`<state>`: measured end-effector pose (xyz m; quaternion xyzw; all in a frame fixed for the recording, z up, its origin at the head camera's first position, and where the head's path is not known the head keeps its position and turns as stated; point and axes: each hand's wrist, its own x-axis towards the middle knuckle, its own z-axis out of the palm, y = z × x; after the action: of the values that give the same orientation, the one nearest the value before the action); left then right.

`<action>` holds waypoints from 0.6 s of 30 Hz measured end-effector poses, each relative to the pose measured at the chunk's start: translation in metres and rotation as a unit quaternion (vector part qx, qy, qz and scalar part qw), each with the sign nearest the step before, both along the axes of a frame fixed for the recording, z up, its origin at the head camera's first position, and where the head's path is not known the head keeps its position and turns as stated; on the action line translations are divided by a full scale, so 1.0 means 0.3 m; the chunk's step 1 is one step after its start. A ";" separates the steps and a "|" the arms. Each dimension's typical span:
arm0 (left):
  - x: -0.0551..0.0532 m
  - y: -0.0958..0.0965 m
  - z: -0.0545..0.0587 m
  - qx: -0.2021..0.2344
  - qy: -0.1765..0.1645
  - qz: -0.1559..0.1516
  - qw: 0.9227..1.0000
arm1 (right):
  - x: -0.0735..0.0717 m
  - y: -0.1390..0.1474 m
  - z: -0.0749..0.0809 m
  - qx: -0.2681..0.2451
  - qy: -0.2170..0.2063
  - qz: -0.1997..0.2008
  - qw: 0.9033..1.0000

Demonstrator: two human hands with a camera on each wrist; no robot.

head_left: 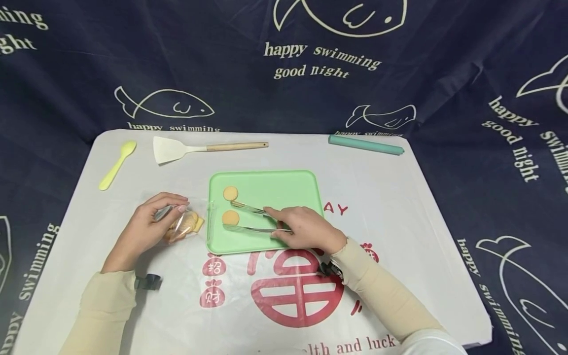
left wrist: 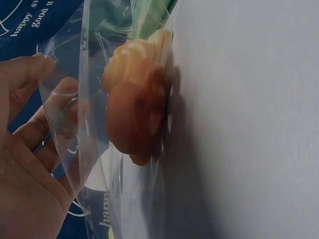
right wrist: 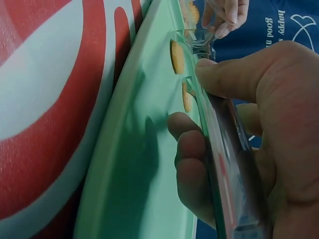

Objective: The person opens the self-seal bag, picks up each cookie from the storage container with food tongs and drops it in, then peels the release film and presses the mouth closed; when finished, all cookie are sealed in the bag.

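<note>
My left hand pinches the edge of a clear plastic bag, left of the green tray. Several yellow and brown biscuits lie inside the bag. The right hand holds a pair of shiny tongs over the tray, thumb on one arm and fingers on the other. The tongs' arms stand spread apart, their tips close to two round biscuits on the tray. One biscuit lies farther back, the other biscuit nearer the front. Whether the tips touch them I cannot tell.
A yellow spoon and a white spatula with a wooden handle lie at the back left of the table. At the back right is a teal rolled item. Dark blue printed cloth hangs around the table.
</note>
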<state>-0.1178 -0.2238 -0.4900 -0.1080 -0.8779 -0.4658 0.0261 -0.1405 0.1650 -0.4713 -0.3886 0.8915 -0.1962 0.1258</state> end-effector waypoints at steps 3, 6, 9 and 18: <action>-0.001 0.002 0.002 0.001 -0.004 -0.002 1.000 | -0.002 0.004 -0.003 0.002 0.000 -0.004 1.000; -0.002 0.004 0.004 0.001 -0.009 -0.002 1.000 | -0.008 0.015 -0.005 0.006 0.003 -0.010 1.000; -0.003 0.004 0.006 0.001 -0.011 -0.002 1.000 | -0.016 0.032 -0.004 0.009 0.010 -0.020 1.000; -0.002 0.003 0.008 -0.002 -0.014 -0.002 1.000 | -0.027 0.070 0.008 0.014 0.021 -0.047 0.999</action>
<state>-0.1183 -0.2229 -0.4876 -0.1031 -0.8788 -0.4658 0.0126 -0.1486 0.1861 -0.4689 -0.3488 0.9137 -0.1812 0.1035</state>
